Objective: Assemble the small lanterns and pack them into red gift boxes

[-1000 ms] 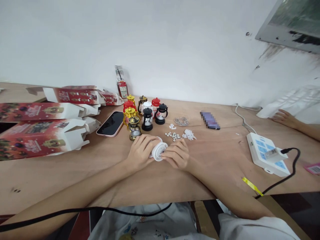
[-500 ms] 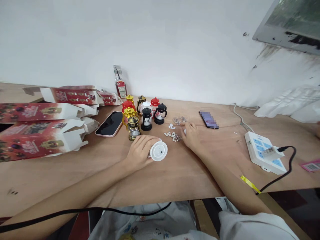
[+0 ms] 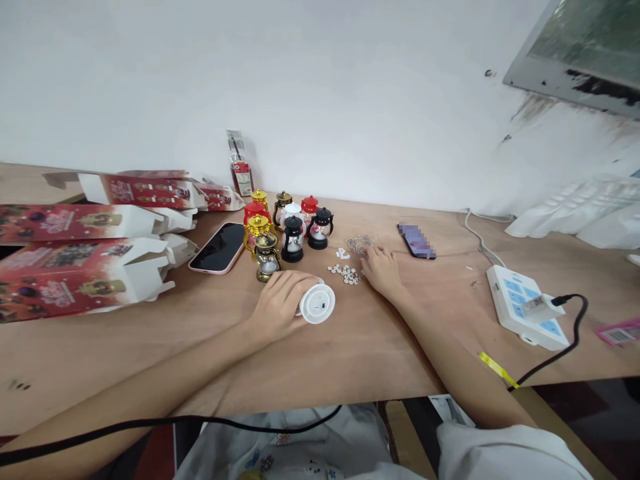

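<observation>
Your left hand [image 3: 280,301] is closed around a white plastic lantern [image 3: 318,303] that lies on its side on the bench [image 3: 350,353], its round base toward you. Your right hand [image 3: 381,270] rests with fingers curled beside the small round metal discs [image 3: 345,272]; whether it pinches one cannot be told. Several glossy lanterns [image 3: 293,230] stand complete behind. Judge the held unit unfinished, since discs and thin wire loops [image 3: 361,241] lie loose.

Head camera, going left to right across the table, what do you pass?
Red boxes → black phone → left hand gripping white lantern → right hand → purple phone → white power strip.
</observation>
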Action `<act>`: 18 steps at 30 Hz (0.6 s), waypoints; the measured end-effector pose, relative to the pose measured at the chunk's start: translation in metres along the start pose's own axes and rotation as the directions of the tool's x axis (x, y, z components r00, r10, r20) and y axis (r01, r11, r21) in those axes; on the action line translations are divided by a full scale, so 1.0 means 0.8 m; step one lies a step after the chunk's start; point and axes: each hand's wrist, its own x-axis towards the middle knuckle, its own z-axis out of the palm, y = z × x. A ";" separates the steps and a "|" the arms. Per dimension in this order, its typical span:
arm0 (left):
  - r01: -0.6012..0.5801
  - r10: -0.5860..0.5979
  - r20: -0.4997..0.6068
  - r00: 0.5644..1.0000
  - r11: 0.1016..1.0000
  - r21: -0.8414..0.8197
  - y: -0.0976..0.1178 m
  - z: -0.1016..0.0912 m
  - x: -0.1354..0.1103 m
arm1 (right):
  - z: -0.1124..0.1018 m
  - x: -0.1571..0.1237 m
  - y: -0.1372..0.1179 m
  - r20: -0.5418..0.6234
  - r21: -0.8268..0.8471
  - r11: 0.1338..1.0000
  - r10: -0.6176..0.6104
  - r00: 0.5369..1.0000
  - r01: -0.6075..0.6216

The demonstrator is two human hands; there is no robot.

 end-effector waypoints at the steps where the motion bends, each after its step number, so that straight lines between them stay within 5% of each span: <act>1: 0.000 0.000 0.000 1.000 1.000 -0.001 0.000 0.000 0.000 | 0.001 0.001 0.002 -0.023 0.005 1.000 -0.009 1.000 0.009; 12: -0.013 0.013 -0.010 1.000 1.000 -0.013 0.000 0.001 0.000 | 0.009 0.008 0.016 -0.126 0.112 0.994 0.011 0.992 0.003; 18: -0.019 0.019 -0.021 1.000 1.000 0.000 0.000 0.000 0.001 | 0.013 0.011 0.025 -0.245 0.428 0.898 0.227 0.942 -0.105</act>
